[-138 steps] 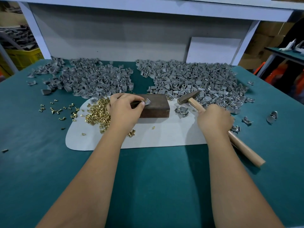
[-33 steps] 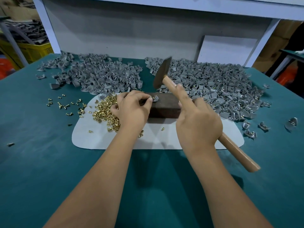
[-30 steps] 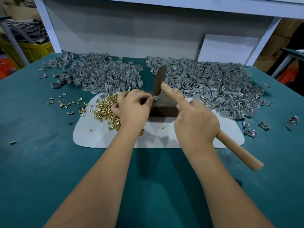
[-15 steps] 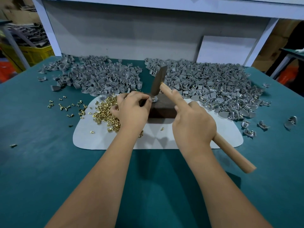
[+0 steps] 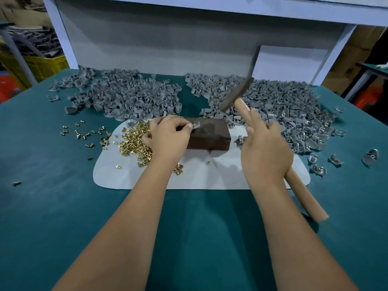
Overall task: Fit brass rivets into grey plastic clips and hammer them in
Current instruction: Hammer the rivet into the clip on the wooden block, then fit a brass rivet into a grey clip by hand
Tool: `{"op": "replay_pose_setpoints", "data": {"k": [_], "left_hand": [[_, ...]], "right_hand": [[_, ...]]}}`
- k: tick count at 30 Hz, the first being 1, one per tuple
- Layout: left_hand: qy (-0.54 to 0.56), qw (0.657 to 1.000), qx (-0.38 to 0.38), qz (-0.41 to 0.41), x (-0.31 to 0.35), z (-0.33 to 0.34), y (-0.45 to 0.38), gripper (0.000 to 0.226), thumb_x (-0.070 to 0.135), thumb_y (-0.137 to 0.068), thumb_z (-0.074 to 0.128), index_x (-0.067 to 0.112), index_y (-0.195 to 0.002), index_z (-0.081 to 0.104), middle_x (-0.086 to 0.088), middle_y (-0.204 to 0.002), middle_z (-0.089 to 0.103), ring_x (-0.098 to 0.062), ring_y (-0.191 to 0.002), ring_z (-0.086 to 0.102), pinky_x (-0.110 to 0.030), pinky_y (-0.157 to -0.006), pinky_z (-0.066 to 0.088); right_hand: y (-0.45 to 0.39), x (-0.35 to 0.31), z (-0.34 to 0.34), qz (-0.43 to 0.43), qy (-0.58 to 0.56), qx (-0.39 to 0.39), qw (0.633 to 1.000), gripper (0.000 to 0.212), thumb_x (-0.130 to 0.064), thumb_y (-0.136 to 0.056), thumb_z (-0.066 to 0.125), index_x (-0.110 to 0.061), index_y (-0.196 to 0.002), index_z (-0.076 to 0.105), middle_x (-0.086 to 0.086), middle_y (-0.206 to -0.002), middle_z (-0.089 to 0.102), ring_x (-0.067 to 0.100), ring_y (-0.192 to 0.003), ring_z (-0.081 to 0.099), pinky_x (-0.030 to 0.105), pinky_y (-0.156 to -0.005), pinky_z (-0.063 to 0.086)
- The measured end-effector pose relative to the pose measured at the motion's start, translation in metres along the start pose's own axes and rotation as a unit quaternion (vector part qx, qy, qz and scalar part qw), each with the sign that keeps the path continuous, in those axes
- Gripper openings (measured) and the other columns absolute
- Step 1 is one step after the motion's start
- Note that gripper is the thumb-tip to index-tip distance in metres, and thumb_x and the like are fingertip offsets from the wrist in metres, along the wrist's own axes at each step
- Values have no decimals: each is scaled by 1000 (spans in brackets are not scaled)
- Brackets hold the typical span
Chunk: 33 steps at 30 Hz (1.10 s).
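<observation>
Clip (image 5: 196,125) with rivet on dark block (image 5: 206,134), mid-bench, pinched by left hand (image 5: 168,136). Hammer (image 5: 237,94) raised, gripped by right hand (image 5: 265,152). Risk: off-centre blow strikes fingertips, kicks clip off block.

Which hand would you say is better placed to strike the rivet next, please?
The right hand: it already grips the hammer, whose head is raised just right of the clip. The left hand is busy pinching that clip on the block.
</observation>
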<state>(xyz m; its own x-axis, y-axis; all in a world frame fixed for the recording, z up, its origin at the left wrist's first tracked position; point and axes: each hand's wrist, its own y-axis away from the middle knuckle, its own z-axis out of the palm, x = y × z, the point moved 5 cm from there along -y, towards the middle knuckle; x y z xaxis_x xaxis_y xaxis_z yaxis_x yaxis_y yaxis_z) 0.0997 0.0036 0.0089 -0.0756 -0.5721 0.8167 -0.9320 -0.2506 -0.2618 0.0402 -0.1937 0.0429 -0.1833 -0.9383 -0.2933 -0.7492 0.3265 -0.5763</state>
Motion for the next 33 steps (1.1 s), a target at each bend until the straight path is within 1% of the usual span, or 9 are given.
{"op": "replay_pose_setpoints", "data": {"k": [3,7,10,13,16,18,22,28,33], "left_hand": [[11,1000,-3,-6,0,-1,1,20,35,-92,61,39,-73,63,26,-106,58,-11,-127,28,-43,-100,14],[9,1000,-9,-9,0,-1,2,17,36,-92,60,39,-76,64,27,-107,57,-11,-128,28,-43,-101,14],[0,1000,-18,5,2,-1,4,14,39,-92,61,40,-78,64,25,-111,57,-12,-128,27,-43,-101,15],[-3,1000,-24,15,4,-1,7,16,39,-92,62,41,-76,63,25,-110,56,-13,-129,27,-42,-100,16],[3,999,-24,22,6,-2,7,17,36,-92,63,41,-75,62,24,-108,57,-16,-131,27,-44,-105,17],[7,999,-31,37,8,-2,6,15,33,-92,64,42,-79,62,21,-107,57,-21,-130,30,-50,-108,22],[1,999,-33,38,7,-3,5,11,33,-92,63,40,-86,67,19,-112,61,-19,-130,30,-52,-108,23],[14,999,-36,33,5,-1,3,10,36,-91,64,41,-84,67,20,-111,61,-20,-131,30,-53,-108,25],[23,999,-10,33,3,-3,2,7,36,-88,69,40,-85,72,29,-89,58,-18,-130,31,-47,-106,20]], "right_hand": [[-5,17,10,51,28,-64,996,37,-20,-97,46,-28,-133,45,14,-103,55,28,-65,41,29,-50,26],[-6,33,19,98,35,-109,989,15,-18,-95,47,-15,-107,56,10,-87,59,29,-69,44,26,-48,21],[-5,34,17,100,68,-117,986,19,-19,-92,52,-11,-104,64,12,-92,59,34,-89,51,33,-65,38],[-6,11,7,25,-4,-23,999,22,-28,-92,57,-15,-106,69,9,-111,56,29,-106,44,38,-87,34],[-10,-33,15,-75,-203,-78,973,19,-29,-91,59,-23,-106,70,-3,-105,58,17,-104,44,28,-84,30],[-13,-57,27,-111,-258,-144,949,17,-26,-90,62,-21,-103,72,-1,-103,61,19,-105,48,32,-89,38],[-18,-70,44,-88,-313,-179,929,9,-14,-86,66,-13,-89,74,2,-94,61,22,-98,55,41,-88,45],[-20,-64,50,-56,-330,-170,927,4,-12,-85,68,-13,-82,71,-1,-89,58,17,-89,56,29,-79,43],[-25,-66,50,-49,-315,-179,931,7,-12,-86,68,-11,-80,72,2,-90,61,19,-86,57,29,-76,43]]}}
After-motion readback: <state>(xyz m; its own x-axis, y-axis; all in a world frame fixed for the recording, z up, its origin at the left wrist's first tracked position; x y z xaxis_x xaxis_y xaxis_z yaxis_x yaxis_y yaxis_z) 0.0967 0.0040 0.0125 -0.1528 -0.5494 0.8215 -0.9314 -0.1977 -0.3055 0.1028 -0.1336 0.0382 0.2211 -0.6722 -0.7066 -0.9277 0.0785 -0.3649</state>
